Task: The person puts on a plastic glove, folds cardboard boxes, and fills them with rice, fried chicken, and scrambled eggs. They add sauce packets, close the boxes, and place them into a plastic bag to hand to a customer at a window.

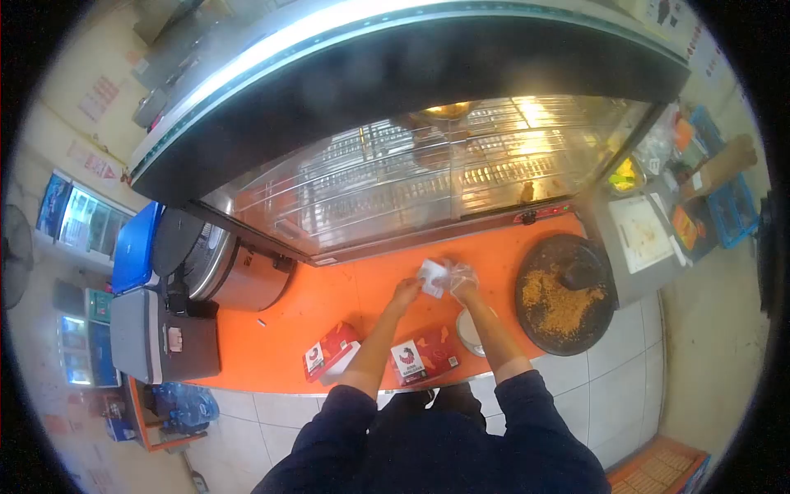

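Observation:
Over the orange counter (329, 284), my left hand (406, 292) pinches a small white packet or folded paper (432, 277) by its near edge. Close beside it, my right hand (463, 286) is wrapped in thin clear plastic (462, 274); the fingers are bent toward the packet, and I cannot tell whether the plastic is a glove or a bag. A white bowl (467, 336) lies partly hidden under my right forearm. Two red printed boxes, one on the left (333, 347) and one nearer the middle (424, 356), sit at the counter's front edge.
A glass display warmer (354, 189) with wire racks spans the back. On the right stands a wide dark stone mortar (535, 329) with brown crumbs and a pestle (583, 274), beside a white cutting board (642, 230). A large rice cooker (247, 276) and grey cool box (164, 333) are left.

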The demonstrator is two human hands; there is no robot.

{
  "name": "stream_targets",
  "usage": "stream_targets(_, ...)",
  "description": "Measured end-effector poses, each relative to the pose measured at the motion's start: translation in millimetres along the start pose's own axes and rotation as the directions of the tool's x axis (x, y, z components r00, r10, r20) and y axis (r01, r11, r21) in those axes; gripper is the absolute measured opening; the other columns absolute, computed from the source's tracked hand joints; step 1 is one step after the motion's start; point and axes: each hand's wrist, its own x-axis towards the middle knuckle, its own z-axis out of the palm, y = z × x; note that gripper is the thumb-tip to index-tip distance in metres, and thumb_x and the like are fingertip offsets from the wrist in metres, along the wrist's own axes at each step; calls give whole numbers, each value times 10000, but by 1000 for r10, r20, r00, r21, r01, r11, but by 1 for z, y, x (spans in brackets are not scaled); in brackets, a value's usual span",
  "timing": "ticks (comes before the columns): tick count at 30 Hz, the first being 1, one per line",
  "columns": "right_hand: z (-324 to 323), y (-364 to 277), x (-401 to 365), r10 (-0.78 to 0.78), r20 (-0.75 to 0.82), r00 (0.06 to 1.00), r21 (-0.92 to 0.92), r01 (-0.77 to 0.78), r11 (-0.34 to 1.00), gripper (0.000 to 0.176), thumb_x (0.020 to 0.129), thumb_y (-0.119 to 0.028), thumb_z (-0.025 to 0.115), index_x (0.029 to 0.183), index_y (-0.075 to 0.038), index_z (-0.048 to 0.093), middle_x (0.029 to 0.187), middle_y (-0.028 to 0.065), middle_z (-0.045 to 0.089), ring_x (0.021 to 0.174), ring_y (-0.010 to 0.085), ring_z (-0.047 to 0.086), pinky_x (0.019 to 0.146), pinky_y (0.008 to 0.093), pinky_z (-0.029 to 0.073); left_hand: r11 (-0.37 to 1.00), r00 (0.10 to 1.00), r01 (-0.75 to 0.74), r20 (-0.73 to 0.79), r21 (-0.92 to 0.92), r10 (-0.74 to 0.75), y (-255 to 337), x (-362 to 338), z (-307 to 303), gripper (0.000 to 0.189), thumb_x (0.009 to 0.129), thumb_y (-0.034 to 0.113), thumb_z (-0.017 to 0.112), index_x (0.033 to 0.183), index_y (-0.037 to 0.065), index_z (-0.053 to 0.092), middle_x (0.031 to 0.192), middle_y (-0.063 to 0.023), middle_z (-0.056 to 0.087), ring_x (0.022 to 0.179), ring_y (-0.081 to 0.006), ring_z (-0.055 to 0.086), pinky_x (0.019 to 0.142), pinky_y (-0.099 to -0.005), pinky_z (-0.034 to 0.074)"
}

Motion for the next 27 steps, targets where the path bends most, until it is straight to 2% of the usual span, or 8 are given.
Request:
stream_targets(3,1,-3,-9,-72,293,953,303,-21,953,650,833,-554,688,1324,-138,596,1139,178,690,999,328,669,822,479,530,996,995,-77,-70,-38,75,-21,-1,2,391,918,324,705,1146,7,672,1029,-93,704,908,-162,660,787,-318,527)
stream_targets(6,45,-1,-28,-52,-76,996,831,92,549,560,843,-469,726,1267,-115,636,1144,151,665,1009,274,645,766,454,523,950,943,-302,-169,-78,286,13,-29,-4,340,913,282,730,1100,0,705,1012,-90,720,914,-141,659,786,-322,526)
stream_targets(9,-116,-63,-111,-244,-417,875,491,443,750,463,854,-353,758,1217,-84,660,1110,124,641,1001,242,617,788,401,514,819,787,-566,-238,91,570,113,-116,-20,291,923,252,729,1095,19,723,953,-46,733,867,-121,661,761,-310,521)
stream_targets(14,-175,-108,-101,-271,-581,767,299,510,806,401,790,-332,809,1078,-77,696,1120,91,634,987,234,613,766,394,496,241,175,-852,-180,466,968,338,-273,-43,193,951,159,666,1035,-7,719,899,-123,727,834,-142,649,748,-312,505)
stream_targets(18,-261,-174,-105,-267,-921,284,-52,590,806,378,817,-336,788,1064,-71,683,1010,87,659,890,236,644,714,402,501,-77,-322,-606,-155,792,934,442,-298,-75,148,913,123,679,999,15,735,855,-124,700,819,-253,619,720,-364,497)
stream_targets(20,-284,-180,-131,-157,-610,777,519,542,661,367,901,-304,711,1171,-62,662,1184,80,659,867,195,654,735,340,527,-193,-426,-458,-24,868,904,462,-296,-94,139,895,111,688,1001,39,743,861,-104,681,846,-281,589,735,-373,489)
stream_targets(21,-277,-178,-132,-164,-510,844,592,483,645,363,925,-296,686,1199,-60,655,1210,83,668,868,192,664,747,331,534,-187,-375,-465,-1,866,927,463,-296,-102,147,891,109,694,1016,52,747,895,-93,675,865,-257,578,742,-350,486)
stream_targets(27,-232,-174,-167,-277,-416,866,664,498,557,325,954,-264,650,1210,-64,652,1015,130,744,949,253,717,799,375,542,-360,-277,-483,250,798,928,465,-315,-126,170,862,100,698,1022,86,753,958,-74,637,919,-254,565,825,-354,470)
